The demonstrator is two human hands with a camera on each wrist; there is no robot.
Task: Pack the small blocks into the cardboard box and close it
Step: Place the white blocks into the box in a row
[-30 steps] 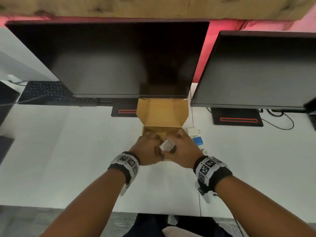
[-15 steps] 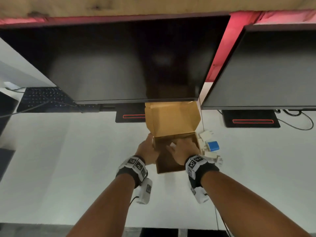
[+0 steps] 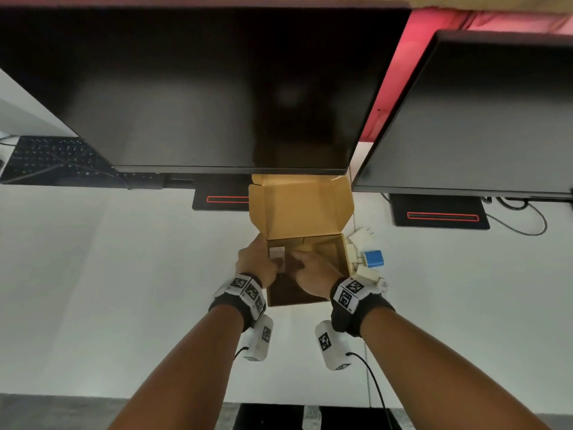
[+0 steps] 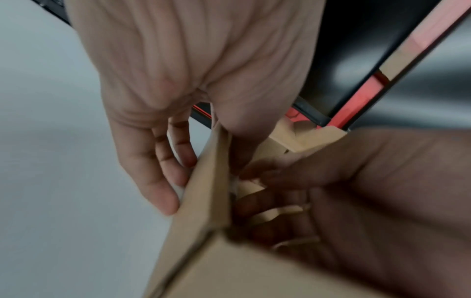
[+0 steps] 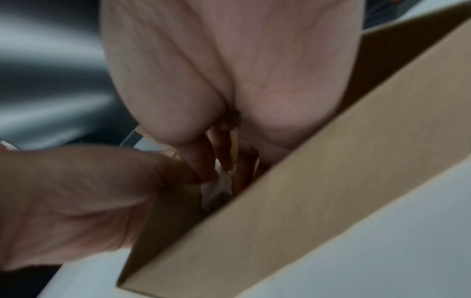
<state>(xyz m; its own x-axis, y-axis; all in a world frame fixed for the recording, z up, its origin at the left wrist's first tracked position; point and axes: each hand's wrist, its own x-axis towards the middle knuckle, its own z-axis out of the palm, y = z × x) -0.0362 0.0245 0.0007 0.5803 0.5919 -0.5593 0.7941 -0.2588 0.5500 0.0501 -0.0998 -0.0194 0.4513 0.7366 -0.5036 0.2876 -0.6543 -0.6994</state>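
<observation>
Overhead, the brown box (image 3: 305, 218) stands on the white desk (image 3: 93, 290) with its lid up under a monitor (image 3: 198, 88); a white block (image 3: 277, 253) sits inside at its left wall, more blocks (image 3: 369, 262), white and one blue, lie just right, and no writing is legible. From the left wrist, the left hand (image 4: 183, 80) clasps the box's left wall, fingers outside, thumb inside. From the right wrist, the right hand (image 5: 229, 70) reaches inside, fingers pinching something white and blurred.

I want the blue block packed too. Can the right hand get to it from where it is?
Probably yes. The blue block lies on the table just outside the cardboard box, beside its right wall. The right hand is reaching into the box now, so it would need to come out over that wall first.
</observation>
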